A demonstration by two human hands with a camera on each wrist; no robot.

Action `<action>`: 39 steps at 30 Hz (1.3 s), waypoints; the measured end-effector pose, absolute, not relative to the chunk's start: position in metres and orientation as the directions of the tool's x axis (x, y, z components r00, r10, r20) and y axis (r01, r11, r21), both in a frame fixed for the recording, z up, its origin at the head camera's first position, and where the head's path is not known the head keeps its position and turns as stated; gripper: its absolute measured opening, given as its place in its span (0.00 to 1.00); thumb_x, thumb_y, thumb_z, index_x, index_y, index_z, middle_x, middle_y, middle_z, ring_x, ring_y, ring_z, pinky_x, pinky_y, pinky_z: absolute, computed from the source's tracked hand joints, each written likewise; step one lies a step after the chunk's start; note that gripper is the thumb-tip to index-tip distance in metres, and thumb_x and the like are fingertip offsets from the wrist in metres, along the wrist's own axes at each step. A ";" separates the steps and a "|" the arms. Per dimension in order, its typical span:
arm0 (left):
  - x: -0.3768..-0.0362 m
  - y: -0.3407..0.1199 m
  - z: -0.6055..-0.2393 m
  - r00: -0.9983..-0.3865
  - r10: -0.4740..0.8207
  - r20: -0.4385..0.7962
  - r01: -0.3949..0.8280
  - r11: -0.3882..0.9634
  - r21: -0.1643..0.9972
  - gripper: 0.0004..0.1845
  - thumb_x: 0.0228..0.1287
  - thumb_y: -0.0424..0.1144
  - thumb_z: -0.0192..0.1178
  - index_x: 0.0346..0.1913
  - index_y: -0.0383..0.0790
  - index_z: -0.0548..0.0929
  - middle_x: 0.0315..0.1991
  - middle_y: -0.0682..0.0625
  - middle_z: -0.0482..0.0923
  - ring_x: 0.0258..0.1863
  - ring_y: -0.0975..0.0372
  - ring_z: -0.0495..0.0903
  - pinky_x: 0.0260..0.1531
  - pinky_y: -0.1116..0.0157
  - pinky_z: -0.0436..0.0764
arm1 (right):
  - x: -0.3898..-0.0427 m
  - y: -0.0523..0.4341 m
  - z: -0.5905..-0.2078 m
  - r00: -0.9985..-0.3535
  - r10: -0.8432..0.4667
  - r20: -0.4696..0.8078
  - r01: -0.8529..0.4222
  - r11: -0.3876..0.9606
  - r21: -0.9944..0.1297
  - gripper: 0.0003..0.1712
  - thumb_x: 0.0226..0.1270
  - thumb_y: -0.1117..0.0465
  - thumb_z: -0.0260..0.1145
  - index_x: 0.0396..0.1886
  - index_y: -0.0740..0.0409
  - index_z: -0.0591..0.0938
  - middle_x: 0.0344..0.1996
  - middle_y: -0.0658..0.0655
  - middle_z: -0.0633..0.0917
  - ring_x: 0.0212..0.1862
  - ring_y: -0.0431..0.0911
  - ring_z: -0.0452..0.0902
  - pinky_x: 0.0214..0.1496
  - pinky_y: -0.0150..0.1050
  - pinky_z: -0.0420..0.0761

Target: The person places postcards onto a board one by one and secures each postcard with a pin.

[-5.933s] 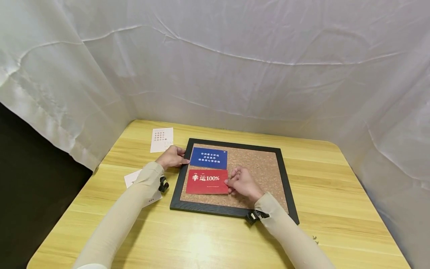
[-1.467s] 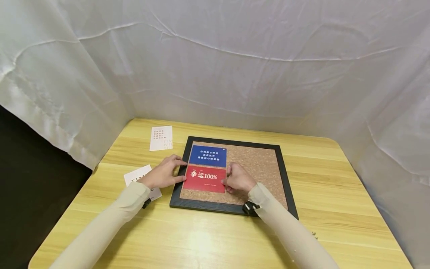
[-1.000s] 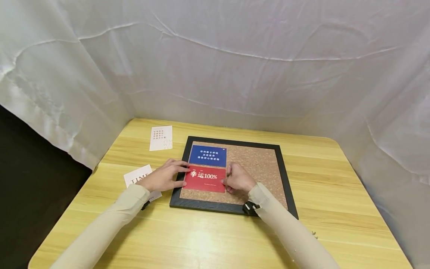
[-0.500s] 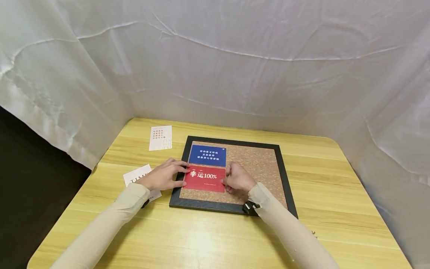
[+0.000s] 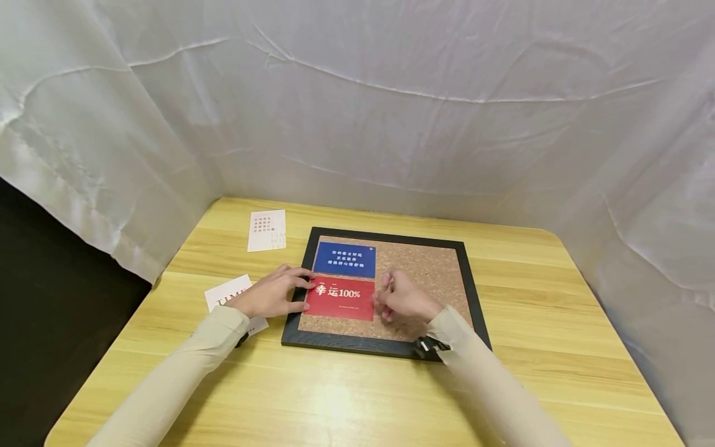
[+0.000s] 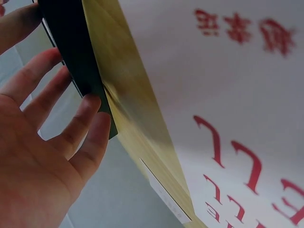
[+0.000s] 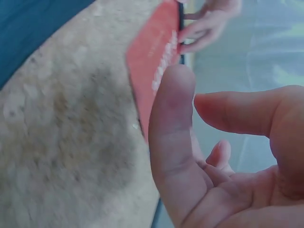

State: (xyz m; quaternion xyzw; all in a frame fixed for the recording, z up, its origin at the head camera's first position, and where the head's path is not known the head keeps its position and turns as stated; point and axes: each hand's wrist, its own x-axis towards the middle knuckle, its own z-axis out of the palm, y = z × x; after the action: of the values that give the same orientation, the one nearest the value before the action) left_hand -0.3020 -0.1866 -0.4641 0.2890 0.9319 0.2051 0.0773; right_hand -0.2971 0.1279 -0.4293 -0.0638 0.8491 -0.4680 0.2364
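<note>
A red card with white lettering lies on the corkboard, just below a blue card. The board has a black frame. My left hand rests at the frame's left side, fingers spread, its tips at the red card's left edge. In the left wrist view its fingers lie against the dark frame. My right hand is over the cork just right of the red card. In the right wrist view, its thumb and index finger stand slightly apart with nothing visible between them.
A white card lies partly under my left hand and wrist. Another white card with red text lies farther back on the wooden table. A pale cloth hangs behind and at the sides.
The red card has shifted slightly up and left, close under the blue card. My left hand has come down onto its left edge. In the last half second my right hand drew back rightward.
</note>
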 end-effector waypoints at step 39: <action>-0.303 -0.188 -0.467 -0.823 0.567 -0.035 0.490 0.739 0.462 0.27 0.67 0.48 0.70 0.65 0.39 0.83 0.75 0.47 0.71 0.69 0.46 0.71 0.71 0.43 0.71 | -0.211 0.298 -0.396 -0.994 -0.089 0.064 -0.110 0.825 -0.554 0.14 0.75 0.55 0.66 0.48 0.63 0.85 0.34 0.55 0.87 0.36 0.40 0.80 0.32 0.33 0.76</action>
State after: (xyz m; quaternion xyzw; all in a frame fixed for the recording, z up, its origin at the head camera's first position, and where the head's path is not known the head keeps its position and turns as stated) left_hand -0.3026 -0.1884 -0.4674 0.2847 0.9285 0.2221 0.0868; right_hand -0.2113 0.2979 -0.3963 -0.0520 0.9551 -0.2910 -0.0175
